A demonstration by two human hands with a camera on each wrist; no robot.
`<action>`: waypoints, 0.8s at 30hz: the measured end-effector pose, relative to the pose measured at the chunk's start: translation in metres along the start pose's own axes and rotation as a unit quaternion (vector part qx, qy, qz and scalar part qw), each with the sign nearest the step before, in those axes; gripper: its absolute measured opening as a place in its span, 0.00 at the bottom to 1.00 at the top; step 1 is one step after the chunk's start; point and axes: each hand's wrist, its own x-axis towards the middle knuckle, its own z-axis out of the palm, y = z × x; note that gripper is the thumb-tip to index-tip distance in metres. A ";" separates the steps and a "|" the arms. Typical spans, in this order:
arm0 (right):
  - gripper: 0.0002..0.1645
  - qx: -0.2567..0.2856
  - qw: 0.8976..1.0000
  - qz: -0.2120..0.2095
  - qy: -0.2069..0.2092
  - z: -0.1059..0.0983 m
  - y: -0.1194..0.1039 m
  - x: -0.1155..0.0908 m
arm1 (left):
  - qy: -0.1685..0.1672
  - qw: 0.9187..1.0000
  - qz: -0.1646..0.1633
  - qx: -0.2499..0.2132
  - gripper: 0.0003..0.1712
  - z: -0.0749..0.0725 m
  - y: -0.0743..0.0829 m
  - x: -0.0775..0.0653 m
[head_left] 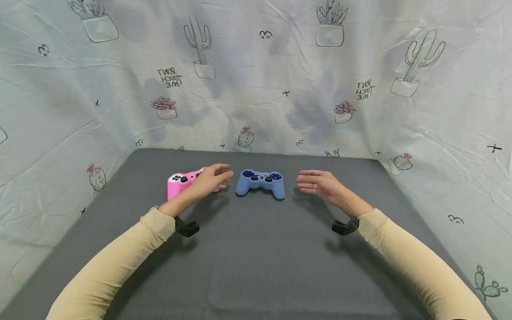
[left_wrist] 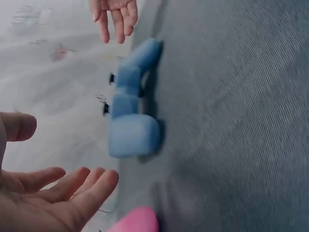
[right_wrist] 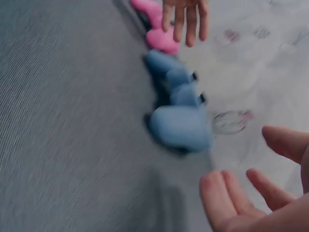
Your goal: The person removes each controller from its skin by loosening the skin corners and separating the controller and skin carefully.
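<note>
A blue game controller (head_left: 261, 181) lies on the grey table between my two hands, its sticks and buttons facing up. To its left is a pink game controller (head_left: 176, 189), partly hidden behind my left hand (head_left: 214, 179). That hand holds nothing; its fingers are loosely extended toward the blue controller, apart from it. On the other side my right hand (head_left: 324, 186) holds nothing either, fingers stretched out toward the blue controller with a gap between. In the right wrist view the thumb stands apart from the fingers, and the blue controller (right_wrist: 181, 128) lies just beyond the fingertips.
The grey cloth-covered table (head_left: 260, 258) stretches toward me in front of the controllers. A white curtain (head_left: 256, 89) printed with cacti surrounds it at the back and sides. Black wrist straps (head_left: 186, 227) sit on both wrists.
</note>
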 end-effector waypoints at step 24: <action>0.35 0.112 0.988 0.054 -0.089 -0.004 0.035 0.039 | -0.115 0.988 -0.057 -0.085 0.41 0.007 -0.027 0.040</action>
